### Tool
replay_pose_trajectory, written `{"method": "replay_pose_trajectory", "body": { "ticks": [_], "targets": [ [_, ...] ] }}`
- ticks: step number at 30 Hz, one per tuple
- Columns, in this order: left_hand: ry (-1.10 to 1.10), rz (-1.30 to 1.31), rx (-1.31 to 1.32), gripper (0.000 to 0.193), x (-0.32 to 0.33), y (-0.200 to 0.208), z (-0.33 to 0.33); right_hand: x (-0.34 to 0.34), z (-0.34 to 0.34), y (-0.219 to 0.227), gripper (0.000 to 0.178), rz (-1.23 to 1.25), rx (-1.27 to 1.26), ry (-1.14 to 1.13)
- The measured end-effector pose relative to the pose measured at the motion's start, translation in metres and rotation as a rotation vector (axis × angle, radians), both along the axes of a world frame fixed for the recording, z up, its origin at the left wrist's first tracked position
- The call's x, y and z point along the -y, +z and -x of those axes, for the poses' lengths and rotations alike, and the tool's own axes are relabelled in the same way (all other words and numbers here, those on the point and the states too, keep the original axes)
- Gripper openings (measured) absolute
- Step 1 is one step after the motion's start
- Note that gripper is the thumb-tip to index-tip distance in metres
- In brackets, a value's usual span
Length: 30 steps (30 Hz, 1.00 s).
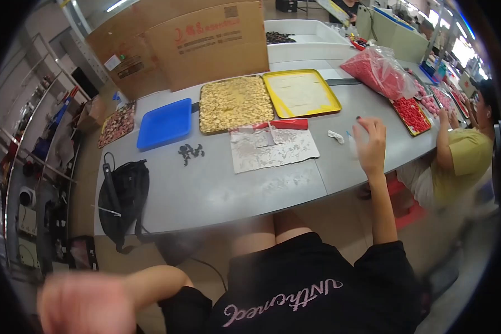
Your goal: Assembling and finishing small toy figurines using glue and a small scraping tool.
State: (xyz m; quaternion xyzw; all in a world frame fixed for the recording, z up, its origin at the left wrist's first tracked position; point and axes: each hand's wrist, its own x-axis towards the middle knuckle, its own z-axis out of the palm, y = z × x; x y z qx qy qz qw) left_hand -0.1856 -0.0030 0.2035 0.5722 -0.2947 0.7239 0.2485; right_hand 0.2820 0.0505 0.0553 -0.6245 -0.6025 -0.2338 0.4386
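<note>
My right hand (372, 143) is raised over the right part of the grey table, fingers bent together. A pale, see-through thing with a bit of blue shows beside its fingers, and a small dark spot sits at a fingertip; what it holds I cannot make out. A crumpled white tissue (335, 136) lies just left of it. My left hand (86, 303) is off the table at the lower left, smeared by motion, its fingers unreadable. Between them on the table are a white board (278, 156) with flaky residue, a red roll (290, 124) and small dark pieces (191, 153).
Along the back stand a blue tray (164, 123), a tray of yellowish pieces (236, 104), a yellow-rimmed tray (303, 93) and cardboard (206, 44). A black bag (125, 195) lies left. At right are a bag of red pieces (376, 72), a red-filled tray (412, 116) and a seated person (465, 156).
</note>
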Motion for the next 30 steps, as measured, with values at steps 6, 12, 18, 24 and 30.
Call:
{"method": "replay_pose_trajectory", "body": {
  "ticks": [6,12,18,24,30],
  "targets": [
    [1.285,0.899,-0.923,0.026,-0.148,-0.166,-0.039,0.002,-0.024,-0.085,0.033,0.286,0.001,-0.322],
    [1.441,0.894,-1.089,0.026,-0.179,-0.222,-0.035,0.000,-0.019,-0.093,0.031,0.329,-0.110,-0.352],
    [1.489,0.836,-1.023,0.012,-0.206,-0.252,-0.030,-0.002,-0.020,-0.097,0.030,0.270,-0.170,-0.294],
    [1.426,0.872,-1.029,0.007,-0.201,-0.238,-0.045,-0.004,-0.021,-0.099,0.030,0.268,-0.210,-0.212],
    [1.397,0.874,-1.071,0.007,-0.197,-0.237,-0.044,-0.011,-0.013,-0.088,0.028,0.203,-0.201,-0.184]
  ]
}}
